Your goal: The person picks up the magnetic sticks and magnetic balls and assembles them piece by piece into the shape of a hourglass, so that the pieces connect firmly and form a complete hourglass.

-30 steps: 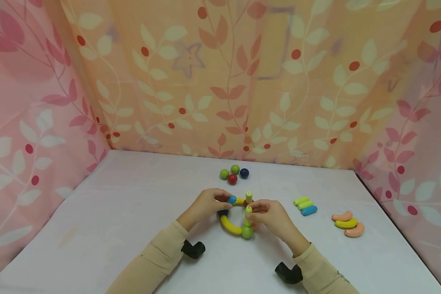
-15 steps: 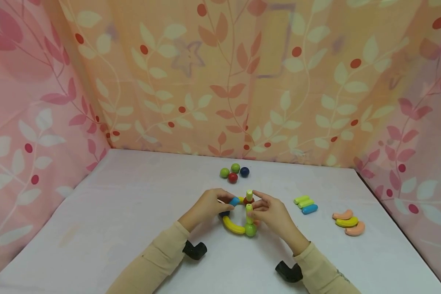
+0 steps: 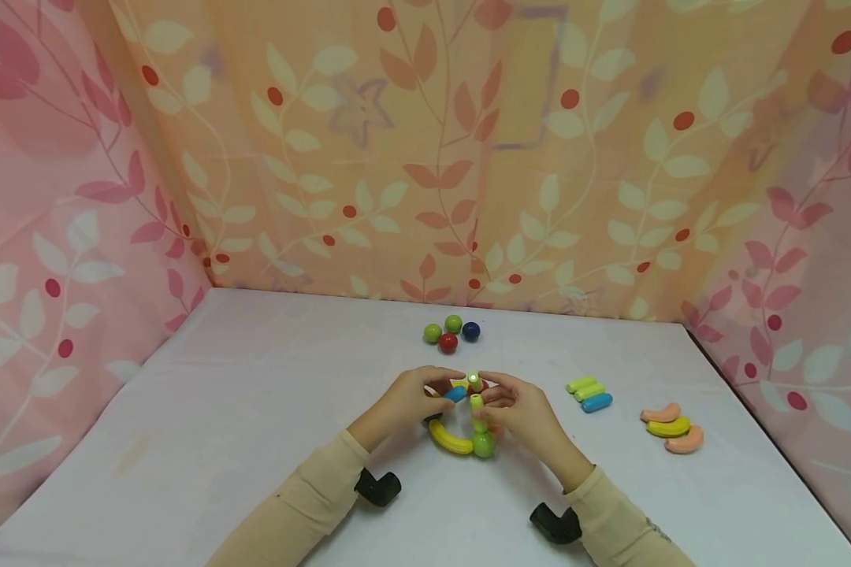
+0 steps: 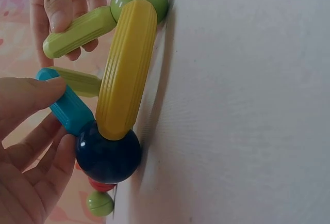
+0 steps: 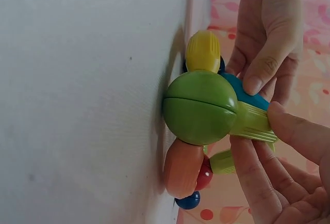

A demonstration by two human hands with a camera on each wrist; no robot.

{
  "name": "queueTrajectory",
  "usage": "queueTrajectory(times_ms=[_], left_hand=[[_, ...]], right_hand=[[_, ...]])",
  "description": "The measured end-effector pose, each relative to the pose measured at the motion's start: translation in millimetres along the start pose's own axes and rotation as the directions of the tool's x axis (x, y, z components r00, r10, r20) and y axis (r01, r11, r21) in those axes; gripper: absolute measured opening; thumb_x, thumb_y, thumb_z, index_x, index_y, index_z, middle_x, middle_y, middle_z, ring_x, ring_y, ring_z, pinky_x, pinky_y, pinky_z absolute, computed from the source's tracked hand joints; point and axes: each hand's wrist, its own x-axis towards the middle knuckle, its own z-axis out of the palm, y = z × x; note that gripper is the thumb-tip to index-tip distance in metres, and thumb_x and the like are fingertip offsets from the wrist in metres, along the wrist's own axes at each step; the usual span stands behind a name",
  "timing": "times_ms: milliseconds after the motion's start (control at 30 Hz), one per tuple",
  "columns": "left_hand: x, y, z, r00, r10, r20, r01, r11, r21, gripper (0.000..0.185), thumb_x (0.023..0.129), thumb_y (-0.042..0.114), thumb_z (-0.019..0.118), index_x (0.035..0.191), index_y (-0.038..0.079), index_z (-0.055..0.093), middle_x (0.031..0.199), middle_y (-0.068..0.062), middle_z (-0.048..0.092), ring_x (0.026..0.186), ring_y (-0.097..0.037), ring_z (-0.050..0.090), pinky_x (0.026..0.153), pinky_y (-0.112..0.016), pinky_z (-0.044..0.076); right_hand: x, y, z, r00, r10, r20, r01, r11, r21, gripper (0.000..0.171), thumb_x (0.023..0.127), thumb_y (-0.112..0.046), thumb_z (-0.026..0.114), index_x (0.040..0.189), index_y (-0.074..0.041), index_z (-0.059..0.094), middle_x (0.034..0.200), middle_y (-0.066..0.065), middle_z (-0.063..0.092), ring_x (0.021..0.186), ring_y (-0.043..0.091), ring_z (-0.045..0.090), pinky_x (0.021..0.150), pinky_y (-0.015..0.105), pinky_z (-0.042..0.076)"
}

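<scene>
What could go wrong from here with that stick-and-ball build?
1. The left hand pinches the blue ribbed stick above the dark blue ball; a tug may break that joint.
2. The right hand holds the light green ribbed stick rising from the green ball; it may tip the build.

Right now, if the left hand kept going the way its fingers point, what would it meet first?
Probably the right hand, just past the blue stick that the left hand pinches; depth is unclear.
</scene>
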Motion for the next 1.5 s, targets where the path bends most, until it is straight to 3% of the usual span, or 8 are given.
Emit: queueTrajectory(times_ms=[367,567,1067,1333,1500], left_hand=[[-0.7,-2.2,0.5,0.998,0.06,0.016,-0.06,0.998,0.008,0.038,0.091,0.012,0.072,0.128,0.02,0.068,0.116,-0.001,0.068,0.104,-0.016,0.061,0.091,-0.034,0.055],[-1.5,-0.8,1.1,0.998,0.054,0.023,-0.054,0.999,0.002,0.037,0.091,0.012,0.071,0.128,0.019,0.068,0.115,-0.001,0.067,0.105,-0.016,0.06,0.093,-0.036,0.054],[-2.4,1.4,2.5,0.999,0.037,0.007,-0.037,0.999,-0.005,0.034,0.091,0.013,0.072,0.124,0.018,0.068,0.114,-0.001,0.068,0.103,-0.016,0.06,0.094,-0.037,0.054],[-2.4,-0.4,3.5,1.0,-0.01,0.002,0.01,1.0,-0.023,0.033,0.09,0.013,0.073,0.122,0.018,0.067,0.106,0.0,0.067,0.101,-0.016,0.059,0.095,-0.038,0.054],[-1.6,-1.3,3.5,1.0,-0.016,0.002,0.016,0.999,-0.034,0.033,0.09,0.014,0.073,0.123,0.019,0.067,0.106,0.002,0.067,0.101,-0.015,0.059,0.095,-0.038,0.054]], right_hand=[[0.5,1.2,3.3,1.0,0.002,-0.026,-0.002,1.0,-0.014,0.049,0.084,-0.01,0.079,0.13,-0.008,0.065,0.1,0.006,0.074,0.093,0.017,0.07,0.072,0.026,0.06],[-0.2,1.6,4.3,0.999,-0.006,-0.034,0.005,1.0,-0.023,0.046,0.083,-0.012,0.08,0.127,-0.009,0.067,0.1,0.005,0.074,0.092,0.017,0.07,0.065,0.024,0.058],[1.0,3.8,2.9,0.999,-0.03,-0.027,0.028,0.999,-0.044,0.044,0.083,-0.015,0.08,0.125,-0.011,0.069,0.102,0.005,0.075,0.096,0.018,0.068,0.064,0.024,0.057],[5.4,8.7,-0.8,0.994,-0.106,0.037,0.108,0.993,-0.057,0.041,0.086,-0.016,0.077,0.126,-0.009,0.069,0.117,0.01,0.073,0.1,0.022,0.068,0.072,0.025,0.059],[7.4,9.4,-1.8,0.991,-0.123,0.054,0.126,0.99,-0.065,0.042,0.087,-0.014,0.076,0.128,-0.009,0.067,0.115,0.009,0.073,0.101,0.021,0.068,0.078,0.026,0.06]])
